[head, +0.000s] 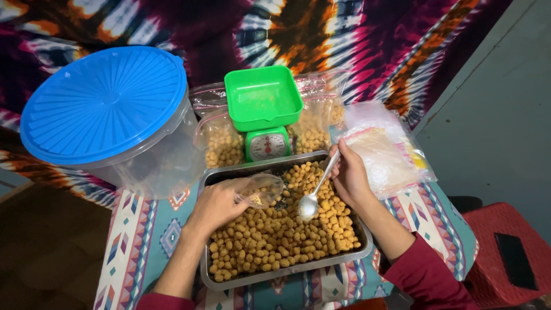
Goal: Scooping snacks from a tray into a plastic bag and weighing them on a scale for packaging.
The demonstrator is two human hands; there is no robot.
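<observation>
Steel spoon (310, 202) gripped in my right hand (348, 179) | left hand (221, 201) pinching small clear bag (263, 189) open, probably | keep bag mouth low over snack tray (229, 280), tip slowly.

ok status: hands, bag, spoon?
Left hand holds small clear bag open over metal tray. Right hand grips spoon, bowl down at the brown pellets. Green scale behind tray; nothing in the way.
</observation>
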